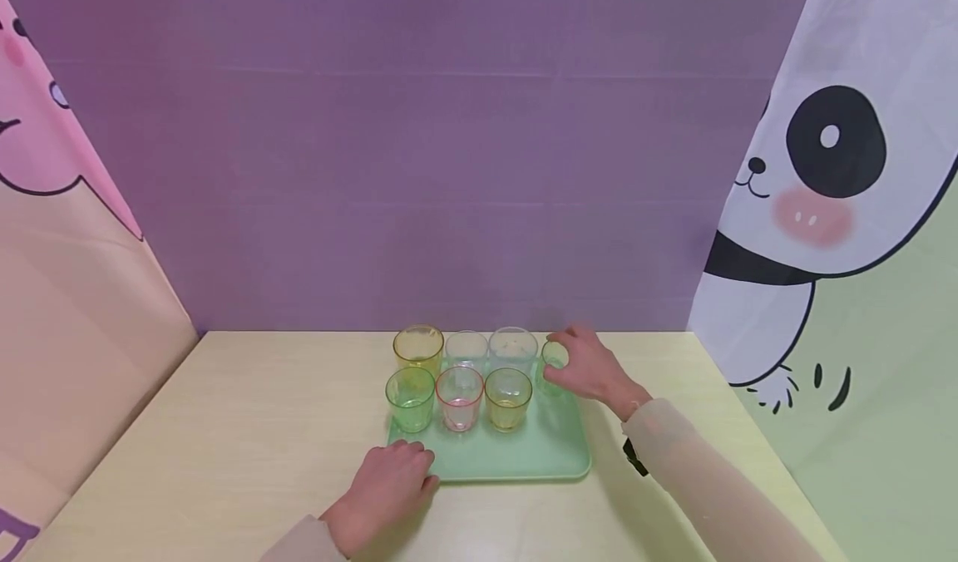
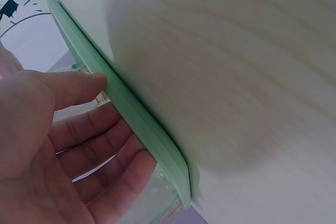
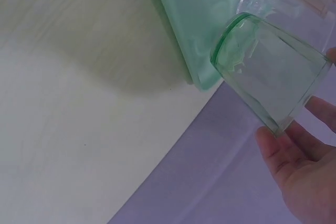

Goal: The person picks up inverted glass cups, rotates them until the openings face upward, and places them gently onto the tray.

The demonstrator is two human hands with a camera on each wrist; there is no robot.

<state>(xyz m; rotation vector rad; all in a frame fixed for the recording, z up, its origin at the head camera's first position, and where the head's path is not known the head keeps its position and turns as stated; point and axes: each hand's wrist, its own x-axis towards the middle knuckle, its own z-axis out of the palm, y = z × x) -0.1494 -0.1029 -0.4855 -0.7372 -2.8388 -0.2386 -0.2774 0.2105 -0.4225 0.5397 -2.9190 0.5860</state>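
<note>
On the pale wooden bench (image 1: 224, 429) sits a mint-green tray (image 1: 524, 458) carrying two rows of tumblers. The back row runs yellow glass (image 1: 418, 347), clear glass (image 1: 466, 350), second clear glass (image 1: 513, 349); the front row runs green glass (image 1: 410, 399), pink glass (image 1: 460, 398), amber glass (image 1: 508, 398).

The person's right hand (image 1: 591, 371) is over the tray's far right corner, its grip curled round a pale green tumbler (image 1: 555, 367), just beside the second clear glass. From the head view that tumbler looks close to upright, mouth upward, long axis roughly vertical; I can't tell from there whether its base touches the tray. The right wrist view shows the same tumbler (image 3: 268, 74) with its green rim turned away from the palm and the fingers (image 3: 294, 161) round its base end, the tray's corner (image 3: 202, 35) beside the rim.

The left hand (image 1: 392, 483) rests at the tray's near left corner, partly on the bench. Its grip is apart: in the left wrist view the fingers (image 2: 100, 150) lie fairly straight along the tray's edge (image 2: 142, 124), thumb against the rim, closed on nothing.

Behind stands a purple wall (image 1: 449, 130), with a pink cartoon panel (image 1: 45, 146) on the left and a panda panel (image 1: 838, 163) on the right.
</note>
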